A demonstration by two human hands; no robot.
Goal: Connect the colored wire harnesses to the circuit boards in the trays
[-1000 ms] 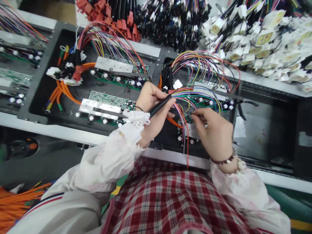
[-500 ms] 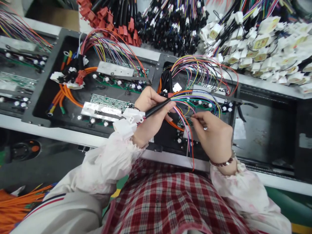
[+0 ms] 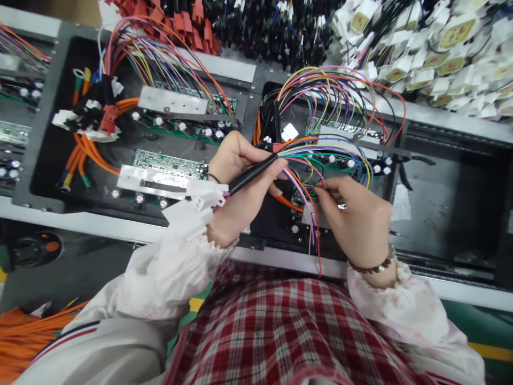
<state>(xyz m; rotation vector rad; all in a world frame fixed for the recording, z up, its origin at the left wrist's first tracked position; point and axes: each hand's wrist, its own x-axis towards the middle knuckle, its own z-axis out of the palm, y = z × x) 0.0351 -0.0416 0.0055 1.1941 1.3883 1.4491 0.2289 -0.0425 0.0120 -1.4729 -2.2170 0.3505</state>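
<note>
A wiring harness (image 3: 253, 174) in a black sleeve lies across my left hand (image 3: 240, 187), whose thumb and fingers close on it where the coloured wires come out. White connectors (image 3: 204, 197) hang from its near end over my wrist. The wires fan rightward over a green circuit board (image 3: 297, 197) in a black tray; several loose ends, a red one among them, dangle at the tray's front edge. My right hand (image 3: 352, 216) pinches a thin pink wire (image 3: 318, 171) of this bundle close to that board. Its fingertips partly hide the wire's end.
At the left, a second black housing holds wired boards (image 3: 172, 164) and thick orange cables (image 3: 96, 155). Piles of red connectors (image 3: 186, 29) and white connectors (image 3: 433, 59) lie along the back. Black-handled pliers (image 3: 405, 176) rest at the right compartment's edge.
The view has shifted slightly, so the left housing and back piles sit further left and higher. Both hands keep their grips, the right one still pinching at the same board.
</note>
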